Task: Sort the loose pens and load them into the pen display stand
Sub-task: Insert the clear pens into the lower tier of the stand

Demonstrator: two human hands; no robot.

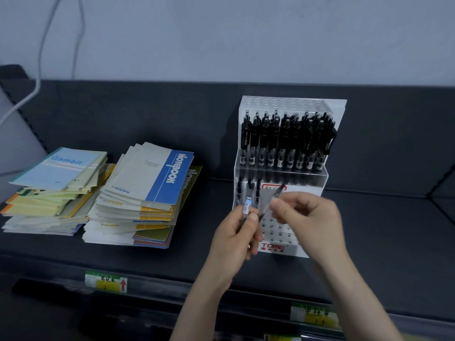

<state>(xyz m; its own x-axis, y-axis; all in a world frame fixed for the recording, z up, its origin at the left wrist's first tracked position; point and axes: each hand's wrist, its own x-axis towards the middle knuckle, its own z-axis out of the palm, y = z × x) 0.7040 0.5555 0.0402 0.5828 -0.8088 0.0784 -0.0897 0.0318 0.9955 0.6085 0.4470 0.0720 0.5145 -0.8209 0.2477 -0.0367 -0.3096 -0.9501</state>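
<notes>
Centrally, just before the pen display stand (283,103): single pen (280,191) pinched in right hand (310,215), long axis tilted up and rightward, lower end toward the left thumb, poised above the vacant holes (272,227) of the front tier (nearer hand for loading). Small bundle of pens (247,205) gripped roughly upright in left hand (234,239), beside three pens (249,190) already seated at left.

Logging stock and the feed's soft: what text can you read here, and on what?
"TOME", red, on the pen display stand's front base; characters beneath it too blurred.
"Notebook", on the blue band of the right stack's top notebook.
"Gambit", on the left stack's light-blue notebook.
Shelf-edge labels: handwriting unreadable.
Sticker on a held pen: too small.
</notes>
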